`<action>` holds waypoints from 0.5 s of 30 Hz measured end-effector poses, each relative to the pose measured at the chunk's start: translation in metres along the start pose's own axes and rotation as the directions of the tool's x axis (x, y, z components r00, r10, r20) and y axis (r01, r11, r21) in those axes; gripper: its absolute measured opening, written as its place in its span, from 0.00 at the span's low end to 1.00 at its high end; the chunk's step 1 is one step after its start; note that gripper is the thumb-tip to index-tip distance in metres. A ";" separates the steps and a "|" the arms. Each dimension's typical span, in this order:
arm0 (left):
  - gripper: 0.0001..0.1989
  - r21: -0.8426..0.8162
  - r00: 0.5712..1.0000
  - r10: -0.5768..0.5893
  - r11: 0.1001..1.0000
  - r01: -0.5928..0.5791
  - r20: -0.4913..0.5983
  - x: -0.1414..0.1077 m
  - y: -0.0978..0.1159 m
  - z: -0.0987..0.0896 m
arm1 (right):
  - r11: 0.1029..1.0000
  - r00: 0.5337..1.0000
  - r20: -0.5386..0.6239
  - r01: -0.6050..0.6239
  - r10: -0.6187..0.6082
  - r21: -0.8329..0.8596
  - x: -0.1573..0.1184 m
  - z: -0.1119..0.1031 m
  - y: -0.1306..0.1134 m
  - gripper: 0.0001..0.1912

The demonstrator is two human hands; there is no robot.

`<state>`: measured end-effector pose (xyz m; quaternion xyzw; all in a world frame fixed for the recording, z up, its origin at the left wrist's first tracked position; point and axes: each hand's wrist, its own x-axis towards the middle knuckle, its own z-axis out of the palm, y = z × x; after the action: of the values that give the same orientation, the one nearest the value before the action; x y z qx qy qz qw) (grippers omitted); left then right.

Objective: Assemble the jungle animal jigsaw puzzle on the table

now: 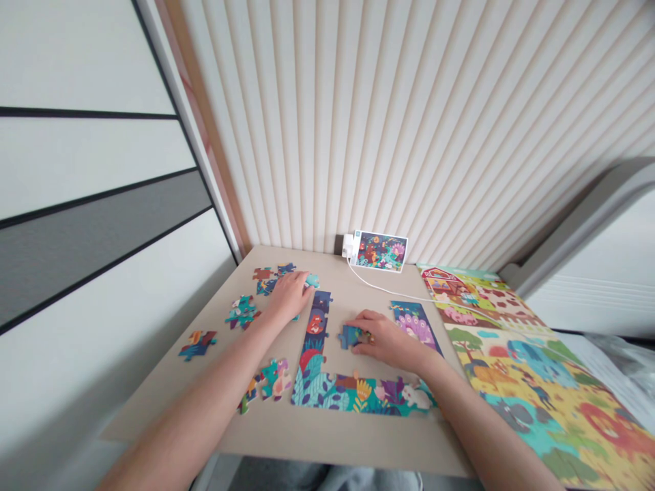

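Left hand pinches a teal piece! Right hand, fingers curled, touches a blue piece inside the frame.

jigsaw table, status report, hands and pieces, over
Left hand at a teal piece. Right hand on a blue piece inside the partial border. White cable beyond, clear of both hands.

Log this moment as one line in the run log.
left hand: at light blue piece | right hand: on darker blue piece | puzzle border: gap at top | picture card: upright at back
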<state>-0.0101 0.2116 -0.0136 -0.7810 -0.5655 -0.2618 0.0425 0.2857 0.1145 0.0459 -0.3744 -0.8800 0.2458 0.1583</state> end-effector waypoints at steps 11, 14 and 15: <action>0.14 -0.078 0.961 0.271 0.961 -0.267 0.048 -0.022 0.022 -0.036 | 0.995 0.991 -0.110 -0.064 0.072 0.074 0.000 -0.013 0.011 0.14; 0.17 -0.085 0.955 0.286 0.956 -0.279 0.076 -0.029 0.024 -0.036 | 0.990 0.980 -0.161 -0.106 0.120 0.094 0.000 -0.016 0.017 0.13; 0.19 -0.088 0.953 0.291 0.955 -0.283 0.088 -0.030 0.024 -0.036 | 0.987 0.974 -0.179 -0.123 0.139 0.099 0.000 -0.016 0.020 0.13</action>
<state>-0.0081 0.1640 0.0092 -0.8680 -0.4373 -0.2344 0.0226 0.3048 0.1318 0.0482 -0.4457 -0.8230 0.2581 0.2395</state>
